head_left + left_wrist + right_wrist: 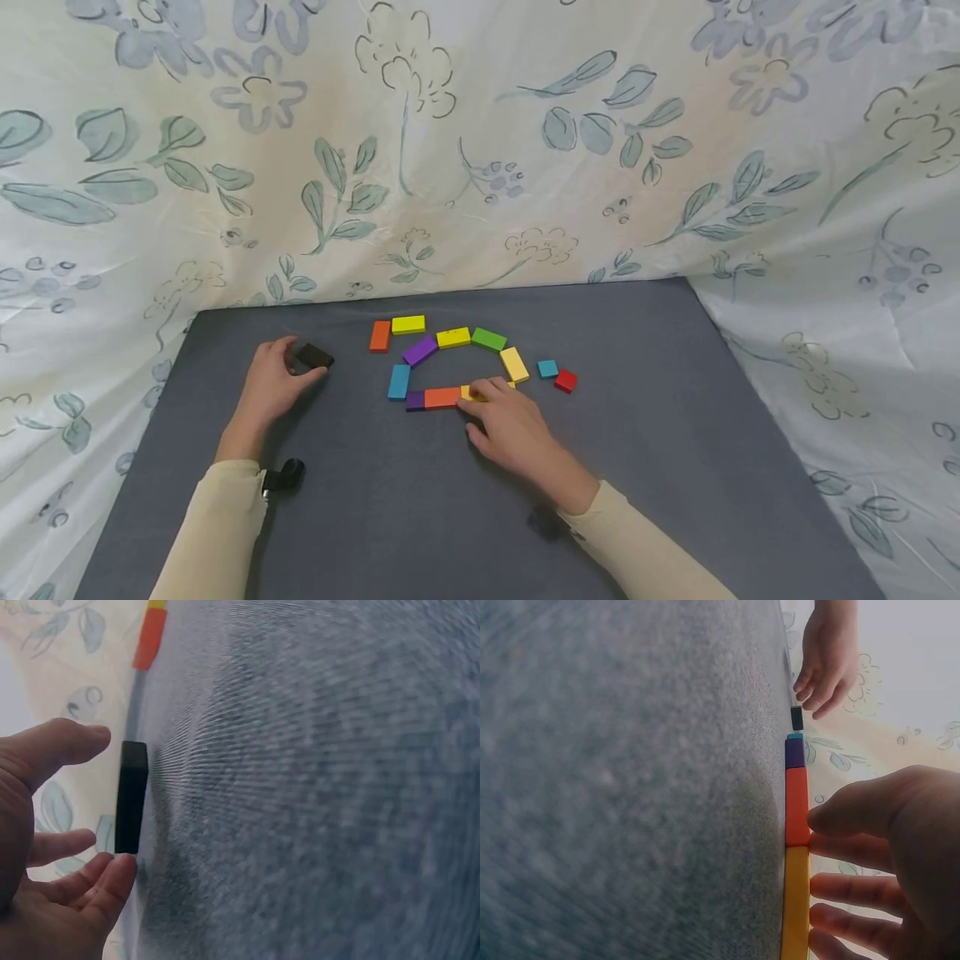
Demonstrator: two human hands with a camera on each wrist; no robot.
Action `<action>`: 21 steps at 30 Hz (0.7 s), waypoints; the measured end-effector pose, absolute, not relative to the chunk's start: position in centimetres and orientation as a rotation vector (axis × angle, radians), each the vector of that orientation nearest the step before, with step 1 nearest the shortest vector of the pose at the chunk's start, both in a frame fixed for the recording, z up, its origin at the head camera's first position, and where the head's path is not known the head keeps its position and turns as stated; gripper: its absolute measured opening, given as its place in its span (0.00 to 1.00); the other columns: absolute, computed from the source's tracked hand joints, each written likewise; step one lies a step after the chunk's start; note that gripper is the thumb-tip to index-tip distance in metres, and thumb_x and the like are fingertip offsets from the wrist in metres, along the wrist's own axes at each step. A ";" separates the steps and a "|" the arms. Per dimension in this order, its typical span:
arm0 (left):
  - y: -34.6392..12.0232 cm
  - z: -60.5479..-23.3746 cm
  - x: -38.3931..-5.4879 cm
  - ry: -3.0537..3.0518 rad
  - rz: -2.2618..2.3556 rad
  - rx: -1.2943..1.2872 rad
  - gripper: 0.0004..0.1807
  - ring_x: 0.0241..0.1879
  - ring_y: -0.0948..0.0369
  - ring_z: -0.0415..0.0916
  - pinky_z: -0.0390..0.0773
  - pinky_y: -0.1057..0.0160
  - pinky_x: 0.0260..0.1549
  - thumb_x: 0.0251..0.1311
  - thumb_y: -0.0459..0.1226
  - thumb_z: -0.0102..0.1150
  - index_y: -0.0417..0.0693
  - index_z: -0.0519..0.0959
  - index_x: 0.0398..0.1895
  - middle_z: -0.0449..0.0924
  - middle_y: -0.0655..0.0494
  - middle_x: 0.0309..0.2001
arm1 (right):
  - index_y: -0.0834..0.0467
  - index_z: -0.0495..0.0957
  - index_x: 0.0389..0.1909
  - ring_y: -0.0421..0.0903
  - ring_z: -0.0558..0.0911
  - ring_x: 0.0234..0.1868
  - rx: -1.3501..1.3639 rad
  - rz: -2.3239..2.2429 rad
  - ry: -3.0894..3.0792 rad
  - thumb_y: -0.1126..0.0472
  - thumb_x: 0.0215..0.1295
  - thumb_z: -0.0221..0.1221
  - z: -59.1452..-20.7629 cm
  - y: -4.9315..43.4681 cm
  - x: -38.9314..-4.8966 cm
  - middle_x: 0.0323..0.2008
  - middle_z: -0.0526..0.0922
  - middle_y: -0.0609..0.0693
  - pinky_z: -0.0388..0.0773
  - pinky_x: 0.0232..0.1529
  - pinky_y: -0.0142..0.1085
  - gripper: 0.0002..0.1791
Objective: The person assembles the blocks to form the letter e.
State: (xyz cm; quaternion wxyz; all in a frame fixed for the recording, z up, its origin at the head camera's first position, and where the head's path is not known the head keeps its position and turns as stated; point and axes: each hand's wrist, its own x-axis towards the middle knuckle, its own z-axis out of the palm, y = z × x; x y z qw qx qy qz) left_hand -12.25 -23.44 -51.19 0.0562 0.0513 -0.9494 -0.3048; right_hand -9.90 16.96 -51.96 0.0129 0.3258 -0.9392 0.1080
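Observation:
My left hand (273, 379) reaches round a black block (314, 357) that lies flat at the left of the dark cloth. In the left wrist view, the thumb (79, 742) stands apart from one end of the black block, and fingertips (120, 862) are right at its other end. My right hand (513, 425) lies over the front row of a ring of coloured blocks. Its fingertips rest along an orange block (797, 806) and a yellow block (796, 900), partly hiding the yellow one in the head view.
The ring also has a purple block (420, 351), a green block (489, 339) and a blue block (399, 382). Outside it lie an orange block (380, 337) and a yellow block (408, 325) behind, with small blue (547, 369) and red (566, 381) blocks rightward. A floral curtain (480, 167) hangs behind.

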 end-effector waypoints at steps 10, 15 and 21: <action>-23.3 -51.4 -13.4 -2.929 -0.926 0.203 0.43 0.57 0.32 0.72 0.75 0.33 0.53 0.71 0.43 0.69 0.19 0.64 0.74 0.64 0.21 0.63 | 0.46 0.85 0.69 0.48 0.74 0.65 1.003 0.364 -2.923 0.50 0.72 0.70 -51.9 17.0 -10.0 0.65 0.80 0.49 0.84 0.57 0.43 0.25; -23.2 -51.3 -13.7 -2.943 -0.908 0.212 0.40 0.55 0.33 0.72 0.75 0.34 0.52 0.71 0.41 0.69 0.18 0.66 0.72 0.66 0.22 0.61 | 0.46 0.85 0.69 0.48 0.73 0.66 1.005 0.372 -2.927 0.49 0.72 0.70 -51.9 17.0 -10.0 0.65 0.80 0.49 0.83 0.57 0.43 0.26; -23.2 -51.4 -13.7 -2.949 -0.898 0.192 0.38 0.52 0.35 0.73 0.75 0.35 0.50 0.69 0.38 0.70 0.18 0.67 0.71 0.67 0.23 0.60 | 0.46 0.85 0.69 0.48 0.73 0.66 1.009 0.366 -2.927 0.50 0.72 0.70 -51.8 17.1 -9.9 0.65 0.80 0.49 0.83 0.58 0.44 0.26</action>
